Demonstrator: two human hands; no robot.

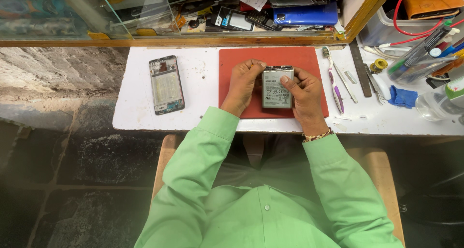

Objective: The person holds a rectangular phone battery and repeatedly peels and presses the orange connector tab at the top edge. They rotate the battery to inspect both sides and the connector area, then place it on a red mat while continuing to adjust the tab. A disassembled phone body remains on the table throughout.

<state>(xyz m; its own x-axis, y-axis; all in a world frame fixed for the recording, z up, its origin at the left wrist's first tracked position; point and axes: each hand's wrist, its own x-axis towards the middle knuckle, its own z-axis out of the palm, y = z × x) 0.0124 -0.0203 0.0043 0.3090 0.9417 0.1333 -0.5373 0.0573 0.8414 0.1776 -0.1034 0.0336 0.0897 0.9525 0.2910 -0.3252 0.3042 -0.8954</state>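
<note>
Battery (277,88) in both my hands, over the mat (232,59); opened phone (166,84) left of the mat (on the bench), toothbrush (334,83) right

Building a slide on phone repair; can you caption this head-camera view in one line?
Both hands, left hand and right hand, hold a grey phone battery over a red mat; opened phone lies left.

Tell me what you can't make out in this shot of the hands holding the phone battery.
Head view only:
- Battery: back face hidden; left hand and right hand cover its side edges.
- Battery label print: too small.
- Red mat: middle hidden by both hands.
- Bottle: cut off by right edge.
- Opened phone: inner parts too small.
</note>
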